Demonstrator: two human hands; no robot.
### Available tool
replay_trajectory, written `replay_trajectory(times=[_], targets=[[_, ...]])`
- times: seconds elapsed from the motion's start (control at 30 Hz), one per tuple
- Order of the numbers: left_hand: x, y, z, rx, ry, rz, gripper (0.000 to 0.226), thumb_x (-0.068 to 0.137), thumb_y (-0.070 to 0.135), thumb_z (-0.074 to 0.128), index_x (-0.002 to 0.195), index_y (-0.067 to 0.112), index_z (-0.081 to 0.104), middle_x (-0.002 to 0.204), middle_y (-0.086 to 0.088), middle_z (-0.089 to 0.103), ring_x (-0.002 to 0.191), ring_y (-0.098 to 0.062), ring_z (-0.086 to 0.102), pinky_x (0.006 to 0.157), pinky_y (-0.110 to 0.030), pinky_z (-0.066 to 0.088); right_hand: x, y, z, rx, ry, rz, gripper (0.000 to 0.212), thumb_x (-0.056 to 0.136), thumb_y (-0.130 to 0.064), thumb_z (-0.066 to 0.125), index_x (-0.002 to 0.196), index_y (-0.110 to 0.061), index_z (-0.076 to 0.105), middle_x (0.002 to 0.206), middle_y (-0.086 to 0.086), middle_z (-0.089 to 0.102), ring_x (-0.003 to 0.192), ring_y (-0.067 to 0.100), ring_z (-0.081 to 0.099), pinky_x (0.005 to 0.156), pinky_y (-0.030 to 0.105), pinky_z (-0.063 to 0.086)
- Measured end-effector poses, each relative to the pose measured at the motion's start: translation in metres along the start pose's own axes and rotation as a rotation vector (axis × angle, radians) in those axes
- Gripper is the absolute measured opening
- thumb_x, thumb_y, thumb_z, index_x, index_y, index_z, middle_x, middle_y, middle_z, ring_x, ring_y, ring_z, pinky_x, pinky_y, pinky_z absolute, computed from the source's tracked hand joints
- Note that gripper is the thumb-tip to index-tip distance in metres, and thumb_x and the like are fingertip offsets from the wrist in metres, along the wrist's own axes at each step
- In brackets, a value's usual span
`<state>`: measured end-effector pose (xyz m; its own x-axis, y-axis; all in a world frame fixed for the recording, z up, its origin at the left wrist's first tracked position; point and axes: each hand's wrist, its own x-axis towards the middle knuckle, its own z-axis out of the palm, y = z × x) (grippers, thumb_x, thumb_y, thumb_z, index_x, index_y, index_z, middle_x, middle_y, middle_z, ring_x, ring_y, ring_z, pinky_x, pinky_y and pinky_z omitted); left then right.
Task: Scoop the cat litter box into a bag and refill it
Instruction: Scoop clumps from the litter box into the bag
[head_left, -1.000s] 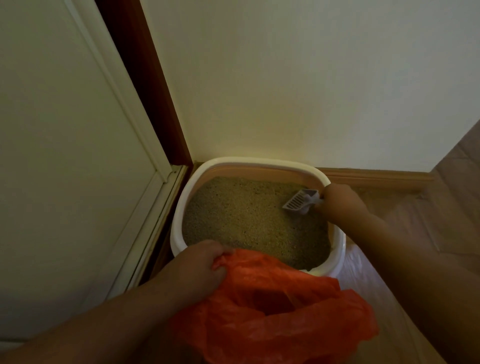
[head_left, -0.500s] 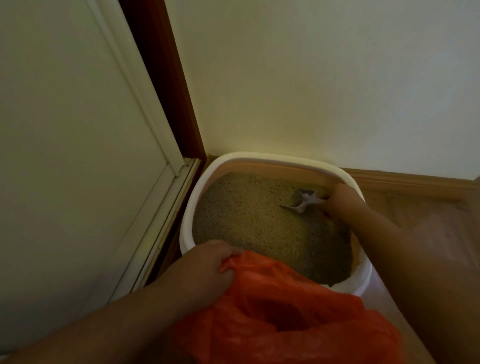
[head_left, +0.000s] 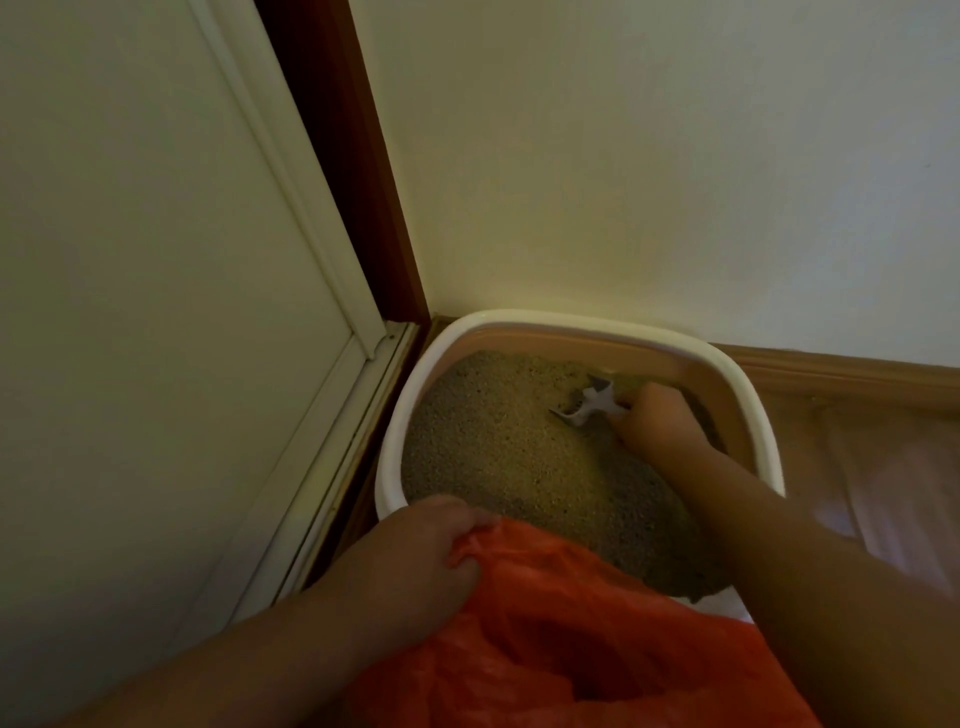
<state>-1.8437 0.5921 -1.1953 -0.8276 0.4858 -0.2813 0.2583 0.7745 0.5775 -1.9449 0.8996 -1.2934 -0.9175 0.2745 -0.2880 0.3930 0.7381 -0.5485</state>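
A white-rimmed litter box (head_left: 395, 431) sits in the corner, filled with tan litter (head_left: 498, 457). My right hand (head_left: 657, 423) is down inside the box at its far right and grips the handle of a white slotted scoop (head_left: 584, 405). The scoop's head is dug partly into the litter. My left hand (head_left: 415, 556) grips the rim of an orange plastic bag (head_left: 566, 654), holding it open at the near edge of the box. The bag covers the box's near rim.
A white door (head_left: 156, 312) with a dark wooden frame (head_left: 353, 171) stands close on the left. A pale wall (head_left: 649, 166) with a wooden skirting board (head_left: 841, 374) runs behind the box. Pale floor (head_left: 893, 478) lies to the right.
My right hand has lowered the scoop from above the litter down into it, and the scoop's head is now partly buried. My left hand keeps hold of the bag.
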Motion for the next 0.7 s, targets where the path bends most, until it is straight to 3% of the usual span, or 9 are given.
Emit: replay_trajectory(times=[0.07, 0.17, 0.27, 0.37, 0.47, 0.63, 0.7], targets=[[-0.003, -0.003, -0.001, 0.001, -0.006, 0.002, 0.044, 0.093, 0.026, 0.059, 0.134, 0.042, 0.059, 0.123, 0.026, 0.055, 0.110, 0.009, 0.054, 0.097, -0.009, 0.042, 0.004, -0.008, 0.007, -0.002, 0.011, 0.017, 0.022, 0.100, -0.020, 0.059, 0.119, -0.015, 0.069, 0.094, 0.008, 0.068, 0.081, 0.020, 0.067, 0.063, 0.029, 0.051], [-0.006, -0.008, -0.002, 0.008, -0.016, -0.015, 0.045, 0.093, 0.026, 0.060, 0.135, 0.041, 0.059, 0.122, 0.026, 0.056, 0.111, 0.009, 0.054, 0.099, -0.011, 0.043, 0.008, -0.016, 0.017, -0.042, 0.003, 0.025, 0.023, 0.099, -0.018, 0.059, 0.115, -0.008, 0.072, 0.088, 0.011, 0.072, 0.078, 0.024, 0.071, 0.067, 0.037, 0.060], [-0.008, -0.011, -0.006, 0.004, -0.001, -0.020, 0.045, 0.093, 0.026, 0.060, 0.135, 0.041, 0.059, 0.123, 0.026, 0.055, 0.112, 0.009, 0.054, 0.097, -0.006, 0.039, 0.011, -0.020, 0.032, -0.009, -0.001, 0.012, 0.024, 0.101, -0.020, 0.055, 0.106, -0.005, 0.074, 0.084, 0.012, 0.072, 0.073, 0.023, 0.070, 0.059, 0.033, 0.057], [-0.012, -0.014, -0.009, -0.003, -0.003, -0.034, 0.046, 0.093, 0.024, 0.060, 0.135, 0.042, 0.059, 0.122, 0.028, 0.054, 0.112, 0.011, 0.053, 0.099, -0.006, 0.039, 0.011, -0.029, 0.046, 0.020, -0.007, -0.060, 0.025, 0.102, -0.019, 0.054, 0.108, -0.005, 0.074, 0.088, 0.011, 0.073, 0.076, 0.025, 0.068, 0.068, 0.038, 0.059], [-0.017, -0.017, -0.013, 0.021, -0.003, -0.042, 0.047, 0.093, 0.027, 0.060, 0.137, 0.044, 0.056, 0.117, 0.035, 0.048, 0.116, 0.013, 0.048, 0.100, -0.001, 0.032, 0.006, -0.038, 0.060, 0.081, 0.009, -0.088, 0.026, 0.103, -0.017, 0.052, 0.118, -0.006, 0.071, 0.091, 0.010, 0.069, 0.073, 0.023, 0.062, 0.062, 0.029, 0.044], [-0.023, -0.018, -0.020, 0.038, 0.002, -0.047, 0.049, 0.092, 0.028, 0.061, 0.138, 0.045, 0.054, 0.129, 0.033, 0.046, 0.123, 0.014, 0.045, 0.108, -0.008, 0.031, -0.003, -0.041, 0.083, 0.415, -0.003, 0.047, 0.025, 0.102, -0.015, 0.053, 0.118, -0.003, 0.069, 0.089, 0.021, 0.072, 0.060, 0.021, 0.056, 0.051, 0.027, 0.041], [-0.023, -0.018, -0.019, 0.041, 0.000, -0.044, 0.049, 0.093, 0.027, 0.060, 0.138, 0.044, 0.054, 0.128, 0.033, 0.045, 0.123, 0.014, 0.045, 0.105, -0.005, 0.029, -0.009, -0.038, 0.081, 0.493, 0.017, 0.082, 0.027, 0.103, -0.017, 0.056, 0.127, -0.010, 0.067, 0.080, 0.013, 0.069, 0.055, 0.018, 0.054, 0.046, 0.026, 0.040]])
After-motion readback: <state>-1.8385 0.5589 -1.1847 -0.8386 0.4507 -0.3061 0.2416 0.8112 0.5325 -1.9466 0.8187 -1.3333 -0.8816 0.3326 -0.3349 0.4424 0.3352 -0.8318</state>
